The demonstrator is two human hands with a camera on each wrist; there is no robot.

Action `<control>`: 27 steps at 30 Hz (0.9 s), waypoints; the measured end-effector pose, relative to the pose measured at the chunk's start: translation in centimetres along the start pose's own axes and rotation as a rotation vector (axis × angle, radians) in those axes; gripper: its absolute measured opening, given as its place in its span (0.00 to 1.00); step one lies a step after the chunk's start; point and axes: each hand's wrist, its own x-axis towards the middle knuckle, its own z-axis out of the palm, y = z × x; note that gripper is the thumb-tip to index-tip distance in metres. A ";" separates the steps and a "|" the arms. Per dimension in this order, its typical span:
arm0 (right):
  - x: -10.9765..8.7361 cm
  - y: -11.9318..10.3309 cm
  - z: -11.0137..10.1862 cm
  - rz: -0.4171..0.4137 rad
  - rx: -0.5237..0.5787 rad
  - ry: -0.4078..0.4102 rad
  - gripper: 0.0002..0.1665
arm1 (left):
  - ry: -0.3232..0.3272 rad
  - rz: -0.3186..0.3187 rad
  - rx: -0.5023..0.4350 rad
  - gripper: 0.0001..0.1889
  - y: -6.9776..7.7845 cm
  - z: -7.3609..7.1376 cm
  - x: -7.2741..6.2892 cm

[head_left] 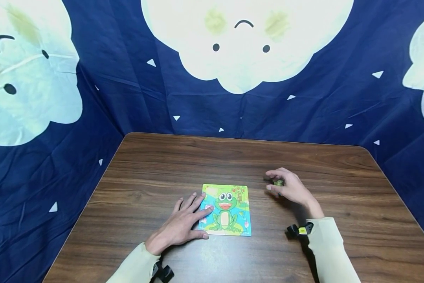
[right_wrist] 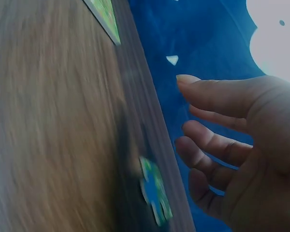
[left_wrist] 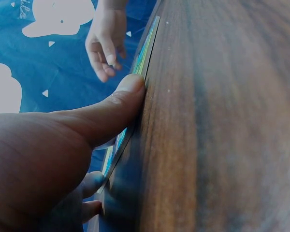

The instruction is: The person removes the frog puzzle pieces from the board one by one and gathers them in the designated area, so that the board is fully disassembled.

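Observation:
A square frog picture puzzle lies flat on the table. My left hand rests on its left side with fingers spread and straight; in the left wrist view the thumb is by the puzzle's edge. To the right of the puzzle, my right hand hovers over a small green and blue jigsaw piece. In the right wrist view, this piece lies on the table, apart from the loosely bent fingers. From the head view, part of the piece shows between thumb and fingers.
The brown wood-grain table has rounded far corners. Behind it and at its sides hangs a dark blue cloth with white clouds and small triangles. A black wrist device sits on the right sleeve, another on the left.

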 end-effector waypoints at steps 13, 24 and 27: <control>1.5 -3.9 3.2 -0.042 0.121 -0.086 0.25 | -0.017 -0.005 -0.020 0.39 0.2 -0.1 0.2; 2.4 -6.5 5.7 -0.090 0.138 -0.176 0.25 | -0.034 -0.021 -0.038 0.39 0.2 -0.2 0.2; 2.7 -7.1 6.5 -0.113 0.141 -0.189 0.24 | -0.033 -0.023 -0.035 0.39 0.3 -0.2 0.2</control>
